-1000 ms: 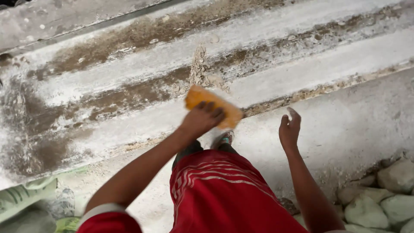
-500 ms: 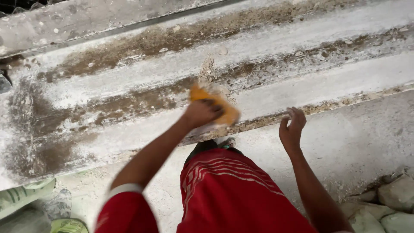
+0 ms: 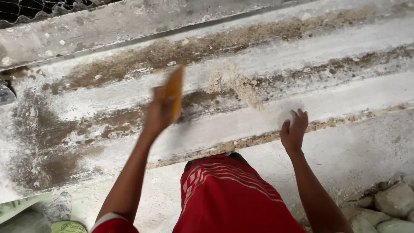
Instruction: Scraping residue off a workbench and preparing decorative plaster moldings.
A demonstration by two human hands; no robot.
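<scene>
My left hand (image 3: 157,113) is raised over a dusty corrugated sheet (image 3: 336,51) and grips a flat orange scraper (image 3: 174,90), held on edge and motion-blurred. To its right a spray of brown dirt (image 3: 241,86) hangs above a groove. My right hand (image 3: 294,131) hovers with fingers spread over a white ridge near the sheet's lower edge and holds nothing. My red shorts (image 3: 228,198) fill the bottom middle.
Brown dirt lies in the sheet's grooves, white powder on the ridges. Pale stones (image 3: 388,205) sit at the bottom right. A green and white sack (image 3: 26,213) lies at the bottom left. Wire mesh (image 3: 39,9) runs along the top left.
My left hand has swung the scraper up and to the left, flicking dirt off the sheet. My right hand stayed near the lower ridge.
</scene>
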